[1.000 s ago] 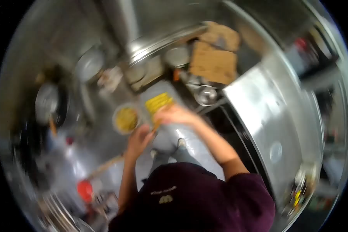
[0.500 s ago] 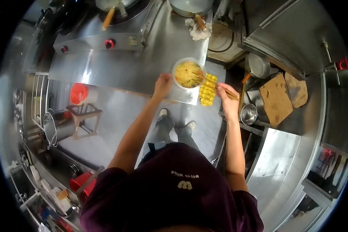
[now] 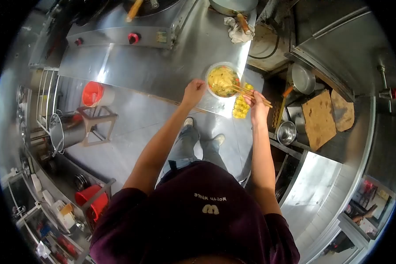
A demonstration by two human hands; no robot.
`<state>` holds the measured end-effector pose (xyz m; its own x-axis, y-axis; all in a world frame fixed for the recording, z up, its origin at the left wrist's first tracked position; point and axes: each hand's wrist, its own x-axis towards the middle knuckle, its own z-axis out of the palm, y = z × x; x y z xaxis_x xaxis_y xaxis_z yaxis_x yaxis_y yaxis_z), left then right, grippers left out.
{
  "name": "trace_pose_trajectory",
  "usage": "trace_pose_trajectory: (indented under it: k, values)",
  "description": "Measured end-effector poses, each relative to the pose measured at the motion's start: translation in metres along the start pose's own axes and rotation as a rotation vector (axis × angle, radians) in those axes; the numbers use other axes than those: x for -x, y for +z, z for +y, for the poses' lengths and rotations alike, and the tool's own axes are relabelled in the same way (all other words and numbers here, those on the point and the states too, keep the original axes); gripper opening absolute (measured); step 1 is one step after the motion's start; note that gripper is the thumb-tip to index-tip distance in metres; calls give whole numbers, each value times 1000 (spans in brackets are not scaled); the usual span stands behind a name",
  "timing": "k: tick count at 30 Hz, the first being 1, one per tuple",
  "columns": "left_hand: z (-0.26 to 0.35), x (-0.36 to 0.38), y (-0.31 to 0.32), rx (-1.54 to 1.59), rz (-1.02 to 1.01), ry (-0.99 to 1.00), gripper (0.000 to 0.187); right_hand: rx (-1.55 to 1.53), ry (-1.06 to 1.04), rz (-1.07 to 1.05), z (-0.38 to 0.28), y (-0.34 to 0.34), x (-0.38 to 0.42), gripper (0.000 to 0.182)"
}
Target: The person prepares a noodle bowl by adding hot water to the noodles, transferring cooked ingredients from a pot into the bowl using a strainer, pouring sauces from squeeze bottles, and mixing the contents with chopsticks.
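Note:
A round, pale bowl (image 3: 207,80) stands near the corner of the steel counter. It holds yellow noodle-like food (image 3: 221,79) with bits of red and green. My right hand (image 3: 258,104) grips wooden chopsticks (image 3: 244,90), their tips in the food on the bowl's right side. Just left of the bowl is my left hand (image 3: 194,93), its fingers curled into a loose fist close to the rim. Beyond the counter's edge, beside my right hand, shows a bumpy yellow thing (image 3: 240,108).
The steel counter (image 3: 163,72) runs left toward a stove with red knobs (image 3: 134,38). A pan (image 3: 234,5) and a crumpled cloth (image 3: 236,31) lie at the back. On the right are cardboard pieces (image 3: 319,121), a metal bowl (image 3: 286,133) and a pot (image 3: 302,80). A red-lined bucket (image 3: 93,93) is at left.
The view has shifted, so the counter and bowl sit farther right. My left hand has come closer to the bowl's rim. The noodles have been shifted about by the chopsticks.

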<state>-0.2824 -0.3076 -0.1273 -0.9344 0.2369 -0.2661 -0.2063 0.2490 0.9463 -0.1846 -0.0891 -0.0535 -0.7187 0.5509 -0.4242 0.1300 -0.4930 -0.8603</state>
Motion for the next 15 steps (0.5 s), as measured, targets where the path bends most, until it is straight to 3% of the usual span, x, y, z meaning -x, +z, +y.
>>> trace_pose_trajectory:
  k: [3, 7, 15]
  values:
    - [14, 4, -5, -129, -64, -10, 24, -260, 100, -61, 9, -23, -6, 21]
    - [12, 3, -4, -13, -61, -31, 24, -406, 145, -45, 7, -30, 4, 22]
    - [24, 13, -14, 267, 13, -152, 18, -171, -114, -154, -64, 1, 20, 25]
